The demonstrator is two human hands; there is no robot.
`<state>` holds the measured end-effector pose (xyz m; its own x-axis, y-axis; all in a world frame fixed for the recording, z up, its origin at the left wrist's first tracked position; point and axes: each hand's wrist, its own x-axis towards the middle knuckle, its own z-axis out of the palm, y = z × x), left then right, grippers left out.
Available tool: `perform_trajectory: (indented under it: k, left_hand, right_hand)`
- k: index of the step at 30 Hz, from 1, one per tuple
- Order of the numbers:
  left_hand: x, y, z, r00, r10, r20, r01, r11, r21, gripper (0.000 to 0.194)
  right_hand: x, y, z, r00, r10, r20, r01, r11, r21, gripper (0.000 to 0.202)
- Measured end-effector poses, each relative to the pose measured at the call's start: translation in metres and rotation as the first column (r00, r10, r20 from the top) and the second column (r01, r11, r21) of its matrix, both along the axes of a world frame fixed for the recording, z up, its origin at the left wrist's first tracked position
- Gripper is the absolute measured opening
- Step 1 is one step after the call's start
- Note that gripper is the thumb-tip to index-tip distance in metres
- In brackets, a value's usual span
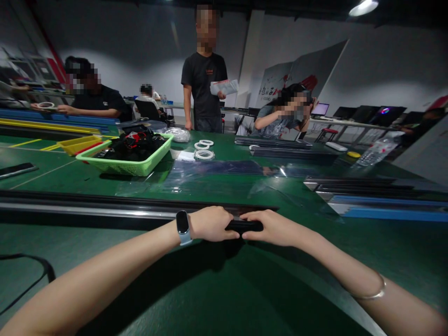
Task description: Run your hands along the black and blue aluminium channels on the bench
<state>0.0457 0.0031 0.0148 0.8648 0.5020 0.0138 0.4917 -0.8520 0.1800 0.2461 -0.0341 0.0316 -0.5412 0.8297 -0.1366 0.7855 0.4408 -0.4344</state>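
Long black profiles (87, 211) lie across the green table, running from the left edge to the middle. My left hand (213, 224), with a watch on the wrist, is closed around the right part of a black profile. Close beside it, my right hand (268, 227) grips the profile's right end between thumb and fingers. The dark end piece (245, 226) shows between the two hands. Behind the profiles lies clear plastic film (217, 175).
A green basket (140, 167) of black and red parts stands at the back left, near white tape rings (204, 154). Black and blue profiles (395, 213) lie at right, with a plastic bottle (376, 151) behind. Other people are across the table. A black cable (31, 256) lies left.
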Motion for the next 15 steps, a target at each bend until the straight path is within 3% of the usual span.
perform_trajectory:
  k: [3,7,11,15]
  left_hand:
    - [0.004,-0.001,0.003,0.998,0.014,-0.056,-0.011,0.999,0.047,0.043]
    - [0.005,0.001,0.013,0.993,-0.003,-0.116,0.004,1.000,0.014,0.045]
    - [0.003,0.003,0.019,0.996,-0.059,-0.067,0.055,0.997,-0.056,0.045]
    - [0.007,0.002,0.014,0.996,-0.086,-0.033,0.084,0.995,-0.050,0.045]
  right_hand:
    - [-0.002,0.000,-0.001,1.000,-0.002,0.005,0.002,0.999,0.049,0.042]
    - [0.001,0.001,0.005,0.999,0.030,0.028,-0.031,0.999,0.027,0.041]
    - [0.011,0.002,0.012,0.998,0.041,0.036,-0.039,0.998,-0.051,0.042]
    - [0.020,0.001,0.014,0.998,0.048,0.032,-0.045,0.995,-0.090,0.041]
